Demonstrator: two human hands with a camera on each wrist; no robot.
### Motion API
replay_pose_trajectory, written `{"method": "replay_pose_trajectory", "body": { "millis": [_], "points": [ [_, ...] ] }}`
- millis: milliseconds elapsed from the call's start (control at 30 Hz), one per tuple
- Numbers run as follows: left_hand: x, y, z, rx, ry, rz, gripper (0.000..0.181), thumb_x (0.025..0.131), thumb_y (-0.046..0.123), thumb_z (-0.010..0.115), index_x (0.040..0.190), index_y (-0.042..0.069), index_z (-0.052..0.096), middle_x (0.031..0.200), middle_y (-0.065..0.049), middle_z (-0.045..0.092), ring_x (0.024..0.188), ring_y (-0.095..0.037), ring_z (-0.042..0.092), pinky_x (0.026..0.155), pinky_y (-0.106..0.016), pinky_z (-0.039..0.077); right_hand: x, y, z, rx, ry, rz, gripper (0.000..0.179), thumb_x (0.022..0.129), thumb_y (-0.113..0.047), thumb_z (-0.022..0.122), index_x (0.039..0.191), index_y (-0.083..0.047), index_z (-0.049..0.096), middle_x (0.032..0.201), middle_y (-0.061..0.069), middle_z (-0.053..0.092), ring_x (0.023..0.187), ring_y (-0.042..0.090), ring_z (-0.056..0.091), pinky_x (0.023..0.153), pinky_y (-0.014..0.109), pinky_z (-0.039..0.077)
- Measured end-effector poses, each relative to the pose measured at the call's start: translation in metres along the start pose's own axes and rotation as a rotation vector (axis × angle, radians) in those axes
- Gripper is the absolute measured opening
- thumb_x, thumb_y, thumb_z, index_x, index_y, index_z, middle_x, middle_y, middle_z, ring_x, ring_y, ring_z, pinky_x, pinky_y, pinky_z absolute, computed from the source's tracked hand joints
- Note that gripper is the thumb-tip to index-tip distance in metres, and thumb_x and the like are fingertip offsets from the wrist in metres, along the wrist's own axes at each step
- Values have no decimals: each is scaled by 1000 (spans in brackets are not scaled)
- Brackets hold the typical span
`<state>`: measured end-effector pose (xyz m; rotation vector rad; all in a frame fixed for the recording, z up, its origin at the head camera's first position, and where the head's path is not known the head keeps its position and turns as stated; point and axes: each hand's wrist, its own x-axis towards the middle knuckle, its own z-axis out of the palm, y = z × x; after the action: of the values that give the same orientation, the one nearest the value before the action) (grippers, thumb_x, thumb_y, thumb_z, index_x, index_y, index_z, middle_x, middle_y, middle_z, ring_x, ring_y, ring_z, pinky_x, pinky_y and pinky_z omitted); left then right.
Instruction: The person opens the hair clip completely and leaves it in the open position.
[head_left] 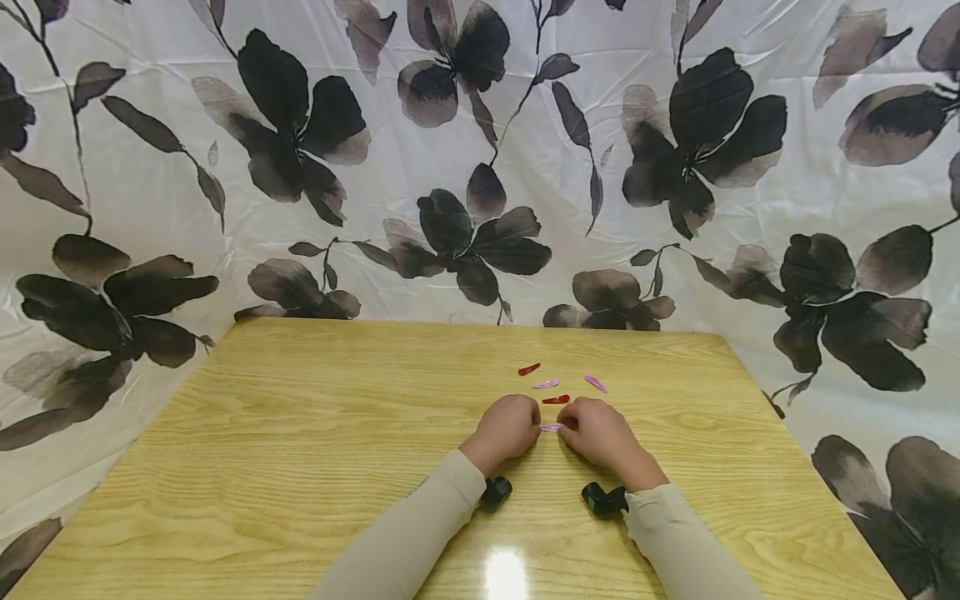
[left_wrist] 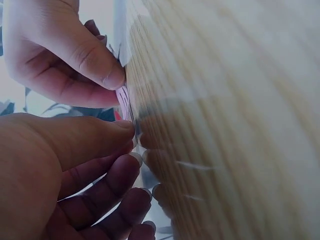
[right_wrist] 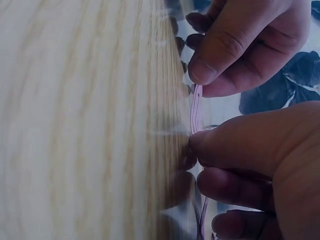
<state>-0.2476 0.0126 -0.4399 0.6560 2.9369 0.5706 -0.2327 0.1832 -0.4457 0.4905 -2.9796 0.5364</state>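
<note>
A lilac snap hair clip lies crosswise between both hands, low over the wooden table. My left hand pinches one end between thumb and forefinger. At the opposite end, the thumb and forefinger of my right hand do the same. The left wrist view shows the clip bridging the two thumbs; slots along its frame are visible in the right wrist view. Just beyond the hands lies a red hair clip, and farther back are another red clip and two lilac clips, one left, one right.
The light wooden table runs out to a back edge against a hanging floral cloth. Black wrist cameras sit under the left wrist and the right wrist. Glare marks the table's front.
</note>
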Motion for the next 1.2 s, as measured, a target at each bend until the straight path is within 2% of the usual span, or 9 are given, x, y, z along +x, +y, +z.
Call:
{"method": "replay_pose_trajectory", "body": {
  "millis": [167,567,833,1200],
  "points": [
    [1,-1,1,-15,0,-8,13,89,13,63,77,13,68,76,4,64,67,-9,53,64,-24,46,-1,-1,-1,12,12,-1,7,84,-18,74,87,-12,74,85,0,67,77,14,60,74,38,52],
    [-1,-1,1,-75,-5,-25,22,91,14,62,69,13,64,65,6,56,58,-9,48,55,-22,40,-3,0,1,44,31,-18,8,86,-19,73,79,-19,69,78,-6,62,69,9,53,68,32,47],
    [-4,-2,-1,-102,-1,-14,20,94,12,59,75,11,66,69,4,57,61,-10,48,58,-22,40,-3,0,2,112,32,-9,5,87,-20,72,84,-17,71,80,-6,64,73,8,57,70,32,48],
    [-5,-11,0,-199,29,-29,15,94,11,57,84,10,67,79,1,63,69,-11,52,66,-26,45,0,4,7,237,68,-5,5,90,-20,70,92,-16,72,85,-4,69,74,7,58,71,30,49]
  ]
}}
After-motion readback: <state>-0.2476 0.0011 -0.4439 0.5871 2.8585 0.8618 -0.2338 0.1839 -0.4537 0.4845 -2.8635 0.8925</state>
